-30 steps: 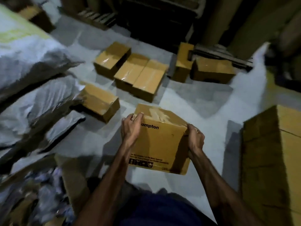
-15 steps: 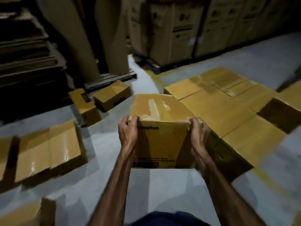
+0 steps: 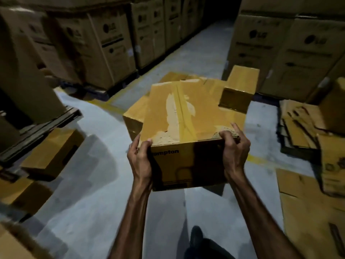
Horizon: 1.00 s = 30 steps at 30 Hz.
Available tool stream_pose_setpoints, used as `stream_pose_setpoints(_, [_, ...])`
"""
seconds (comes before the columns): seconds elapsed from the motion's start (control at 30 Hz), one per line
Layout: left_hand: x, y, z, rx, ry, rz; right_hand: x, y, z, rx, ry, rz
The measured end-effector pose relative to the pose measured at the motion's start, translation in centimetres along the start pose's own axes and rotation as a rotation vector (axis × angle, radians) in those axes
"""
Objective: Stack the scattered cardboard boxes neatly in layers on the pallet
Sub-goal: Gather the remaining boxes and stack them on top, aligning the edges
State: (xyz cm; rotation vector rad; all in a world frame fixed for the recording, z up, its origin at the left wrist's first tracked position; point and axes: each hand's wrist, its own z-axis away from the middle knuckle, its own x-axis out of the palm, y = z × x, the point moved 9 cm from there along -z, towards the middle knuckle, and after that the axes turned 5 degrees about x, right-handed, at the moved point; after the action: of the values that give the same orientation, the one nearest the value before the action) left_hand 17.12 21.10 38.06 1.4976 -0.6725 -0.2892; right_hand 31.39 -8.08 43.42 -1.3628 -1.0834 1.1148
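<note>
Gripping: left hand (image 3: 139, 159) curled round the near left top corner of the carried box (image 3: 183, 128), thumb on the taped top, fingers down its left side.
Right hand (image 3: 235, 150): curled round the near right top corner of the same box, thumb over the torn top edge, one finger stretched along the right side.
Carried box: held between both hands, off the floor, its top tilted toward the camera; brown tape runs down the middle of the top, with pale torn patches beside the tape; the near face is in shadow and shows the letters "mpton".
Layer of boxes (image 3: 231, 116): just beyond and below the carried box, flat tops side by side; what they rest on is hidden.
Upper box (image 3: 239, 88): standing on the far right corner of that layer.
Scattered boxes (image 3: 54, 152): on the floor (image 3: 89, 193) at the left, near a dark wooden pallet edge (image 3: 43, 126).
Flattened cardboard (image 3: 302, 128): piled on the floor at the right.
Tall printed cartons (image 3: 110, 45): in rows along the far left and far right, an aisle between them.
Foot (image 3: 196, 238): dark, on the floor between the forearms.
</note>
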Motion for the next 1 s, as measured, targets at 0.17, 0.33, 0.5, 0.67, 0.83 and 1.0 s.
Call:
stream_pose_setpoints(0.17, [5.9,-1.2,-4.1,-0.017,-0.092,0.011,-0.4,1.3,-5.4,-0.003,0.099,-0.054])
stream_pose_setpoints(0.33, [9.8,-3.3,-11.0,-0.024,-0.089,-0.093,3.4,3.7,-12.0,0.048,0.095,-0.079])
stream_pose_setpoints(0.5, [13.6,-3.8,-17.4,-0.002,-0.053,-0.091,8.1,3.4,-19.0,0.052,0.038,-0.082])
stream_pose_setpoints(0.67, [16.0,-5.6,-22.6,-0.018,-0.013,-0.103,12.6,4.6,-24.2,0.088,-0.002,-0.080])
stream_pose_setpoints(0.83, [19.0,-8.7,-29.8,-0.092,-0.017,-0.116,16.7,6.1,-29.8,0.117,0.041,-0.067])
stream_pose_setpoints(1.0, [23.0,-12.3,-38.8,-0.137,-0.086,-0.124,21.5,7.5,-35.9,0.143,0.138,-0.026])
